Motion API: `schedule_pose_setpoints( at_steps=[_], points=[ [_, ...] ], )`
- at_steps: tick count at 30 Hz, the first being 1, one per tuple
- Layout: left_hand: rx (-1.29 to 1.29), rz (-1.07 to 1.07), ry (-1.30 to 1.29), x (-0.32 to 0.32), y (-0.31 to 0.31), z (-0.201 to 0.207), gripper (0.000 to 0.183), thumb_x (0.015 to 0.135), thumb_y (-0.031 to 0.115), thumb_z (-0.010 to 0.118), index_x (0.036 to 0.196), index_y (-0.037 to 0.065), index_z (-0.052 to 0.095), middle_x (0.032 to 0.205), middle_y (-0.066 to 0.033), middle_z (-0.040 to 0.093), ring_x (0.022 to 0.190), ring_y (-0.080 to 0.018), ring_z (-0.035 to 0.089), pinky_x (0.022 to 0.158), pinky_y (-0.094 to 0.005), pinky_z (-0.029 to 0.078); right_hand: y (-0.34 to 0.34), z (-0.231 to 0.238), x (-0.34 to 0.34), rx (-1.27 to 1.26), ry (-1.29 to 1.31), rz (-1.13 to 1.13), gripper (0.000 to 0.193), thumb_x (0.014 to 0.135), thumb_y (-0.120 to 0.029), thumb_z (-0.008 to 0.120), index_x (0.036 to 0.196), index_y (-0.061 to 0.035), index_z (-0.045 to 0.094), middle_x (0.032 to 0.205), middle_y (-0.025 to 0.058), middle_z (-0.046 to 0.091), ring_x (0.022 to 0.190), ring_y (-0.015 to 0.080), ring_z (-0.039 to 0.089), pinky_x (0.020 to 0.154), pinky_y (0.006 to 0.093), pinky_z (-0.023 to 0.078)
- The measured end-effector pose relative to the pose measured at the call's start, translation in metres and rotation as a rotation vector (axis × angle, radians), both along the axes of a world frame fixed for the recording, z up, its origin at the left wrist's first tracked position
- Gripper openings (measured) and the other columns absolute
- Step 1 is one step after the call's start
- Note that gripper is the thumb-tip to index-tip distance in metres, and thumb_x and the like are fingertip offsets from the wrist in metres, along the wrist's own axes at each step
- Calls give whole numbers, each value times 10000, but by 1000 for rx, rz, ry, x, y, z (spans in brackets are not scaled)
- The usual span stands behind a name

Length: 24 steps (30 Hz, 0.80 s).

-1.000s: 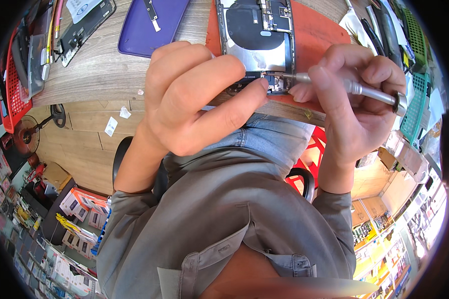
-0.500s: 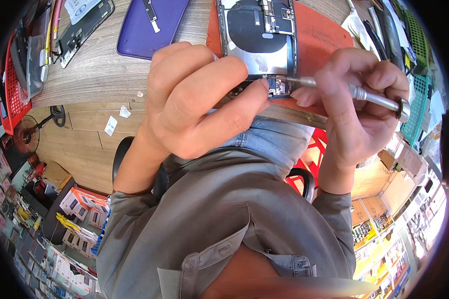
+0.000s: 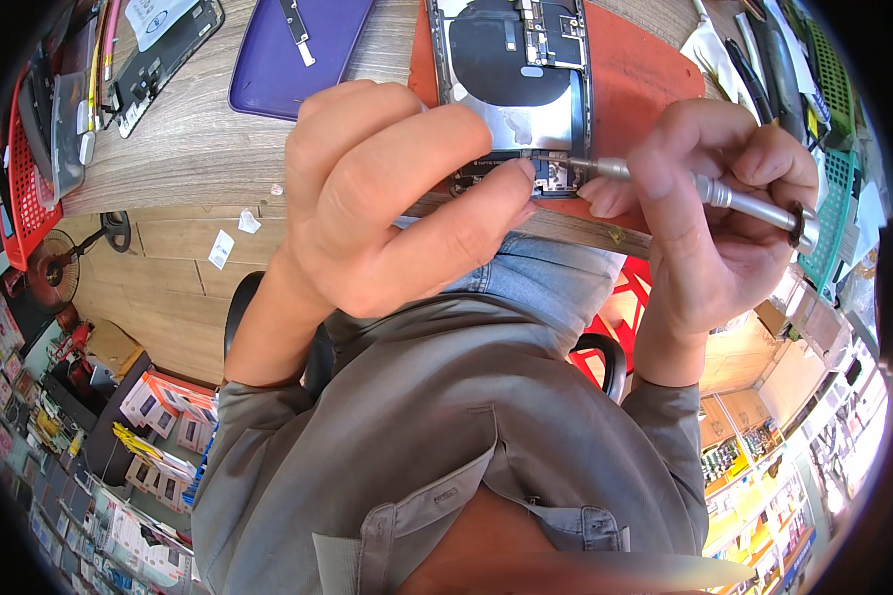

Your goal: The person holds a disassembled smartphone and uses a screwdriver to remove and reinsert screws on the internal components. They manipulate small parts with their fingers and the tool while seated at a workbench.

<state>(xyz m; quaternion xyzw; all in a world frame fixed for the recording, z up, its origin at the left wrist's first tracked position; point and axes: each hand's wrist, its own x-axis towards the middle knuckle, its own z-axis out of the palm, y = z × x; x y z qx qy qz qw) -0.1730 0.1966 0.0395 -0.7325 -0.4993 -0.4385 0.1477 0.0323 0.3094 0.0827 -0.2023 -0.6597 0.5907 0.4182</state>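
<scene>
An opened smartphone [image 3: 511, 104], its inner parts bare, lies on a red-orange mat at the table's near edge. My left hand [image 3: 387, 198] is closed with curled fingers at the phone's lower end. Its index fingertip and thumb pinch at that edge, partly hiding the parts there. My right hand [image 3: 709, 198] grips a slim silver screwdriver [image 3: 749, 198], its cap end pointing right. The screwdriver's thin tip reaches left into the phone's lower end, beside the left fingertip. I cannot make out the screw under the tip.
A purple tray [image 3: 278, 79] holding a small dark strip with a metal end lies left of the phone. Farther left are a dark phone panel [image 3: 174, 69] and a red basket [image 3: 20, 169]. Tools and green and teal baskets [image 3: 831, 213] crowd the right side.
Both hands have shifted only very slightly, the left a touch to the left. The screwdriver's tip stays at the phone's lower end.
</scene>
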Motion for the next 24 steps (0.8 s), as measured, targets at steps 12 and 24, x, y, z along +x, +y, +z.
schedule_pose_setpoints(
  at_steps=[12,24],
  points=[
    [37,-49,-1,-4,4,-1,284,725,226,902,992,148,848,1029,-85,605,623,-204,513,507,-298,386,-2,0,-3,-32,49,-38,492,872,150,703,1199,-17,376,1066,288,665,647,252,720,613,329,655],
    [110,-66,34,-9,6,-5,284,747,225,918,1008,144,842,1112,-107,564,666,-217,548,530,-304,423,-1,-1,-4,-11,54,-16,484,873,164,690,1187,-25,375,1053,283,662,642,261,724,606,325,651]
  ],
)
